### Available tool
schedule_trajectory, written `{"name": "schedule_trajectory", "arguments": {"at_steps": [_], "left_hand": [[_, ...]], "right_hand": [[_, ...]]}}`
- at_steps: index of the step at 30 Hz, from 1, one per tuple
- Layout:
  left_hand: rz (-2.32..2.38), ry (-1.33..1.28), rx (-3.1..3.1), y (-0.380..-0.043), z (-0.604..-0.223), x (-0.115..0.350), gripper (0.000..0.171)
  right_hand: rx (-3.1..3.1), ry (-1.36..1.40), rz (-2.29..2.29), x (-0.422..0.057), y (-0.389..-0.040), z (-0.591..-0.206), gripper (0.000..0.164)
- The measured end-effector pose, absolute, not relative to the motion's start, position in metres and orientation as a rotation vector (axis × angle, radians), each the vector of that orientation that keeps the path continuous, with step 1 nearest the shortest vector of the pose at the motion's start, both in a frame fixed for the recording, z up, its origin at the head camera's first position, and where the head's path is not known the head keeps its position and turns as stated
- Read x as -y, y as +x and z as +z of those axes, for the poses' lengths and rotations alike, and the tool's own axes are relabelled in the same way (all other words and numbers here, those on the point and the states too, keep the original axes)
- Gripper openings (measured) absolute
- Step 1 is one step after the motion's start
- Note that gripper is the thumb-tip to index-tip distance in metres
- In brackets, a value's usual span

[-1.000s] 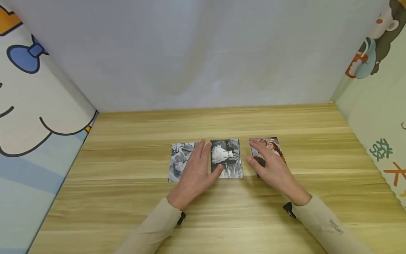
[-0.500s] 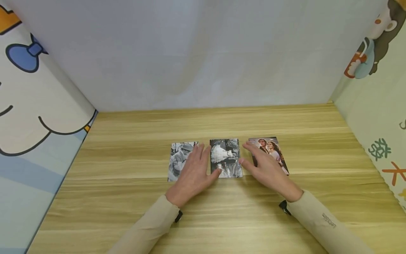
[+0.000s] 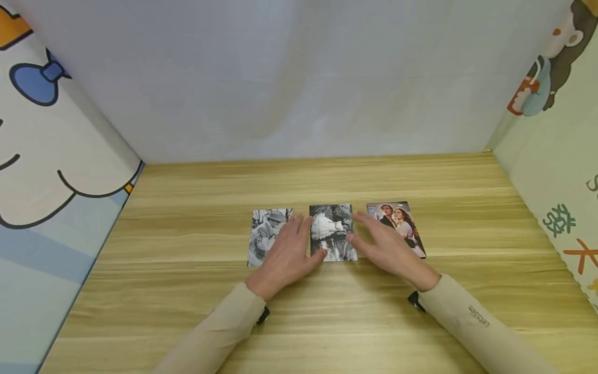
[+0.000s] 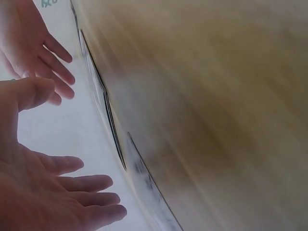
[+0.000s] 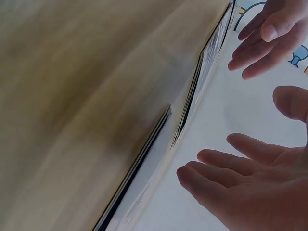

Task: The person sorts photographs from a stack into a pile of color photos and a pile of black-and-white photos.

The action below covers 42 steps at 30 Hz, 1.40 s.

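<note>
Three flat picture pieces lie in a row on the wooden table. On the left is a black-and-white picture (image 3: 262, 236) of a figure in a hat, partly covered by my left hand (image 3: 283, 255). The black-and-white middle picture (image 3: 330, 221) shows a white dress. A colour picture (image 3: 403, 221) of two people lies at the right, its lower left hidden by my right hand (image 3: 389, 250). Both hands hold nothing, fingers extended. In the wrist views, a gap shows between each hand and the pictures. The left thumb overlaps the middle picture in the head view; the right thumb tip reaches its right edge.
A pale wall (image 3: 299, 78) closes off the table (image 3: 196, 322) at the back. Cartoon-printed panels stand at the left (image 3: 51, 171) and right (image 3: 551, 156). Layered dark edges (image 5: 134, 168) show on the right picture in the right wrist view.
My right hand has moved left, off much of the colour picture and toward the middle one. My left hand has stayed nearly in place. The pictures have hardly moved.
</note>
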<state>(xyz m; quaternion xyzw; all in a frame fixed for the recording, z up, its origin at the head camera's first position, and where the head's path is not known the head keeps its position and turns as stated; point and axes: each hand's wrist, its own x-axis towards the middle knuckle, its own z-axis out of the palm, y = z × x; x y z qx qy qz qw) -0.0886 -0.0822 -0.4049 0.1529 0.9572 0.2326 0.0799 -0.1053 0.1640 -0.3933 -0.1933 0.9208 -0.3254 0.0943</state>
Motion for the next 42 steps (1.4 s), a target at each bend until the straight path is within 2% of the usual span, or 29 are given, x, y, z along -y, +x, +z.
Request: {"name": "schedule_trajectory", "arguments": {"at_steps": [15, 42], "left_hand": [[0.591, 0.49, -2.821, -0.091, -0.406, 0.077, 0.091], [0.687, 0.478, -2.748, -0.093, -0.406, 0.074, 0.09]], "right_hand": [[-2.687, -0.605, -0.922, -0.157, -0.108, -0.398, 0.067], [-2.632, -0.541, -0.865, -0.152, -0.109, -0.396, 0.069]]}}
